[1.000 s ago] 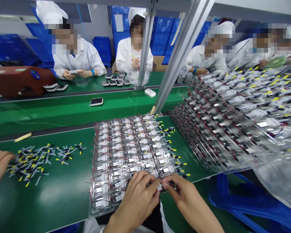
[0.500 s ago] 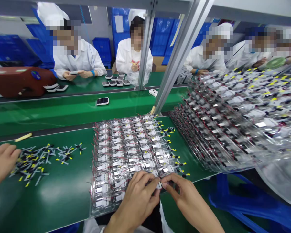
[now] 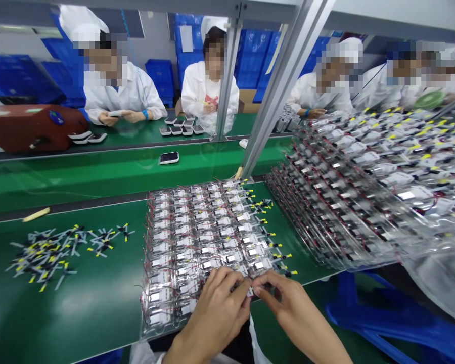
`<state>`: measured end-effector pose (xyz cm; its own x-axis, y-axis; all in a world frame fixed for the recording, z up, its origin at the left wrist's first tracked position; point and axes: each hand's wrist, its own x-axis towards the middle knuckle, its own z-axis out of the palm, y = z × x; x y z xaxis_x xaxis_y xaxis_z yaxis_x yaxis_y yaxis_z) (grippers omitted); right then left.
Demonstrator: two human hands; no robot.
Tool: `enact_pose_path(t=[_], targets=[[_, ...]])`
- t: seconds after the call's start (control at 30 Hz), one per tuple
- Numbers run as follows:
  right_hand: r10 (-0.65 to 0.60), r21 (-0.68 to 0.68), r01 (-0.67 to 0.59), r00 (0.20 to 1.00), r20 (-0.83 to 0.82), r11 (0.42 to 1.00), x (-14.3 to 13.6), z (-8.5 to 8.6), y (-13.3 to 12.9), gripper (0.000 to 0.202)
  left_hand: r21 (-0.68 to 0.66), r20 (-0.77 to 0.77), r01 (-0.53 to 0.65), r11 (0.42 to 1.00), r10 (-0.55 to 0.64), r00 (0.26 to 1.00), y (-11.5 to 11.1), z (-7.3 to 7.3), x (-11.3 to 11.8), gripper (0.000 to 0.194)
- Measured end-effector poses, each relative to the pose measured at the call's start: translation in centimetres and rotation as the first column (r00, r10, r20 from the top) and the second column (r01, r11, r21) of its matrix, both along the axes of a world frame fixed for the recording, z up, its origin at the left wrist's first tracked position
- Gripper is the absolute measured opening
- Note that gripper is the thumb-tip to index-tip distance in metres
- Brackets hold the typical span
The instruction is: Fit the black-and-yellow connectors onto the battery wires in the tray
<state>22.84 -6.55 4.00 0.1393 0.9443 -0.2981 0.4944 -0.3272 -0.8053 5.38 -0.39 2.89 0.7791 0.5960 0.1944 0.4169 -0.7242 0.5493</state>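
Note:
My left hand (image 3: 222, 308) is bent over the front right corner of a clear plastic tray (image 3: 146, 328), its thumb and fingers closed on a small white part (image 3: 249, 291). From the right, the thumb and index finger of my right hand (image 3: 282, 298) pinch the same part's edge. Most of that part is hidden by my fingers. Rows of white-and-silver parts with thin red wires (image 3: 161, 294) fill the tray. Yellow-tipped pieces (image 3: 284, 256) stick out along its right side.
A tall stack of filled clear trays (image 3: 345, 202) stands at right, behind a blue stool (image 3: 382, 313). Loose black, grey and yellow pieces (image 3: 45, 253) lie at left. A metal post (image 3: 276, 86) rises beyond my tray. Co-workers (image 3: 117, 96) sit across the green belt (image 3: 98, 177).
Another person's hand at the left edge has gone from view, leaving the loose pieces. The white device on the green belt has shifted right. My hands stay nearly in place.

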Motion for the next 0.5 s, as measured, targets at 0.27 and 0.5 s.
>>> enact_pose_path(t=[0.27, 0.5], targets=[[0.004, -0.029, -0.004, 1.0, -0.009, 1.0, 0.0, 1.0, -0.1, 0.019, -0.085, 0.092, -0.044, 0.995, 0.052, 0.994, -0.1, -0.6, -0.2, 0.035], [0.053, -0.012, -0.053, 0.998, 0.016, 0.999, -0.1, 1.1, 0.1, 0.02, -0.09, 0.096, -0.051, 0.995, 0.06, 0.994, -0.1, -0.6, -0.2, 0.036]])
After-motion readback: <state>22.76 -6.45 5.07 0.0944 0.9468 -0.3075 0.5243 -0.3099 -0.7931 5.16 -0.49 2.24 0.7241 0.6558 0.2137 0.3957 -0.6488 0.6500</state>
